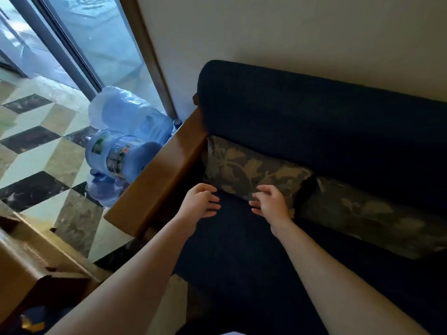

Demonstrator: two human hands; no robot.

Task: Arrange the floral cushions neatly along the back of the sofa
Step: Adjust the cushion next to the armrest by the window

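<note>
A cream wall is backing a dark navy fabric sofa (pixel 302 122) with a polished wooden armrest (pixel 159 175). The first olive floral cushion (pixel 251 170) is leaning against the sofa back, tucked into the corner beside the armrest; a second floral cushion (pixel 367 213) is lying just beside it, lower and flatter. The left hand (pixel 198 201) is hovering over the seat, fingers loosely curled, holding nothing. The right hand (pixel 271 201) is resting at the first cushion's lower edge, fingers spread, not gripping. Judged step: squaring the corner cushion. Next probably calls for propping the second one upright. Blue water jugs (pixel 121 155) are standing on the chequered floor.
</note>
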